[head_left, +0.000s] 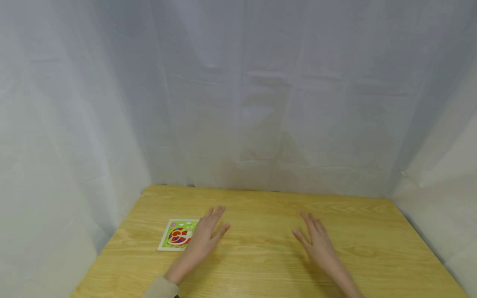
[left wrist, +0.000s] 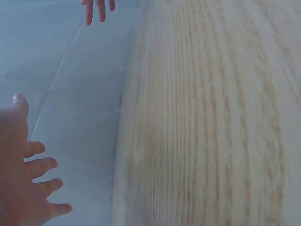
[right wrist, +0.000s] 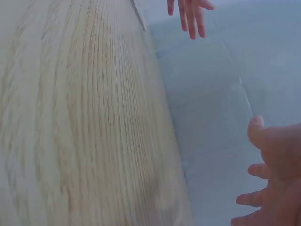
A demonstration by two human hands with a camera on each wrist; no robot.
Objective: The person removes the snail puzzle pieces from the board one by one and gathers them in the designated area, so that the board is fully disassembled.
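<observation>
A square picture board [head_left: 179,236] with a red and blue snail on a green ground lies flat at the left of the table. My left hand [head_left: 203,238] overlaps its right side in the head view, fingers straight and spread, holding nothing. Across from it, my right hand [head_left: 318,244] is over the table's right half, its fingers extended and thumb apart, with nothing in it. In the left wrist view the left hand [left wrist: 28,174] shows its spread fingers; the right wrist view shows the right hand [right wrist: 277,174] much the same way.
The yellow wood-grain table [head_left: 261,231] spreads below both hands. White sheeting [head_left: 268,103] hangs behind its far edge and along both sides. A light sleeve [head_left: 162,287] covers the left forearm.
</observation>
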